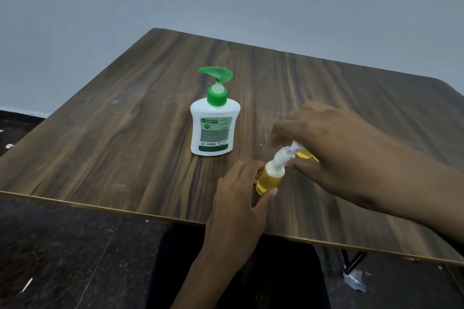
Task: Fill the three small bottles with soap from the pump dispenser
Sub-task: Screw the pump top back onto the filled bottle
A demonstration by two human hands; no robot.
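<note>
A small yellow-filled bottle [268, 179] is gripped on the bench [125, 133] by the left hand [238, 204]; its white cap [285, 153] is pinched by the blurred right hand [334, 148], near the pump dispenser [214, 120]

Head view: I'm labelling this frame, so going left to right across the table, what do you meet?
Soap dispenser → left hand → small bottle it grips, yellow liquid inside → right hand on that bottle's white top. A second yellow bottle shows partly under the right hand, so I leave it unplaced.
</note>
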